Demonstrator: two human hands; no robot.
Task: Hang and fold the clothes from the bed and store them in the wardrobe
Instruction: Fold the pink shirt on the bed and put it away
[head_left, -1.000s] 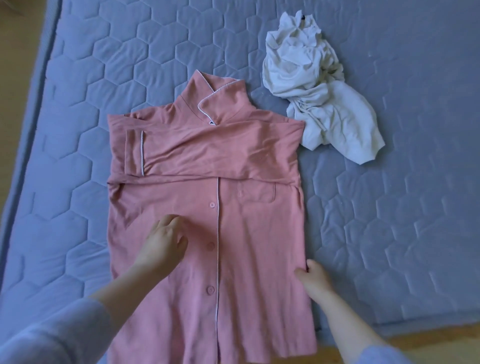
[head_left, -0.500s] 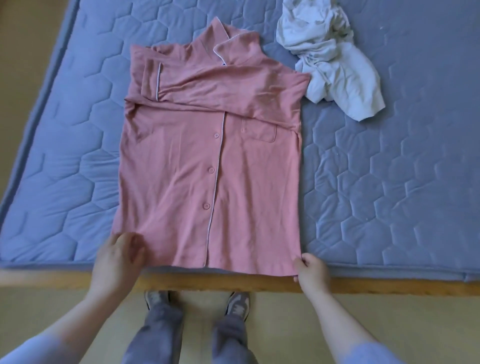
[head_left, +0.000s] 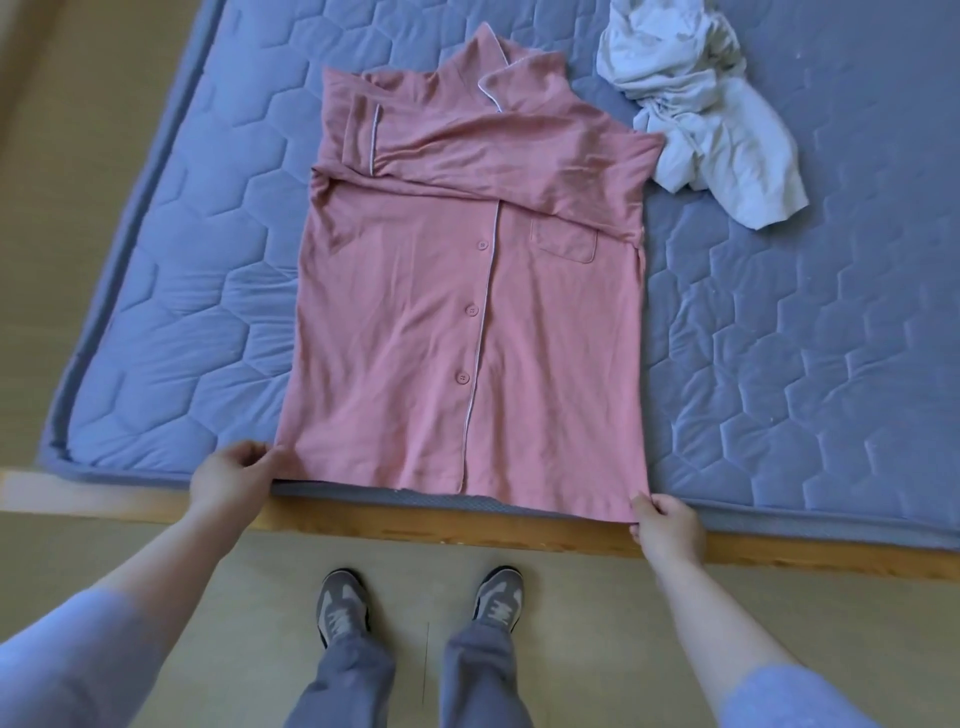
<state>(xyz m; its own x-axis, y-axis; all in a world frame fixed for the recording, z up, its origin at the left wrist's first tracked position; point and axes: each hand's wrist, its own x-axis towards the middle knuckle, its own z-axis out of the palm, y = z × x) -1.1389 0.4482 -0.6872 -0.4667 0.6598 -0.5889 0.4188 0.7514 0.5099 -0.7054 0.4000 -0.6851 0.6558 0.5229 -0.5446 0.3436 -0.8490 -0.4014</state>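
One pink button-front pyjama shirt with thin white piping (head_left: 415, 322) lies front-up on a blue mattress quilted in hexagons (head_left: 805, 338), its collar (head_left: 498, 67) pointing away from the person and its hem at the near edge of the bed. The shirt's sleeves are folded across the chest, and one piped cuff (head_left: 363, 135) shows near the left shoulder. Three pink buttons are visible down the placket, an upper one (head_left: 482, 244), a middle one (head_left: 471, 310) and a lower one (head_left: 462, 378), and one patch pocket (head_left: 565, 241) sits just beside the placket under the folded sleeve. Both hands are on the hem. The left hand (head_left: 231, 480) pinches the lower left corner between thumb and fingers, and the right hand (head_left: 667, 527) has its fingers curled round the lower right corner, which hangs slightly past the mattress edge over the wooden bed frame (head_left: 441, 530). One crumpled off-white garment (head_left: 717, 119) lies in a heap at the far right of the mattress, its edge touching the shirt's shoulder corner. That makes two pieces of clothing on the bed. Below the frame, two grey sneakers, one left (head_left: 343, 605) and one right (head_left: 497, 597), stand on a beige floor (head_left: 571, 613) beneath grey trouser legs, and a blue-grey sleeve covers each upper forearm.
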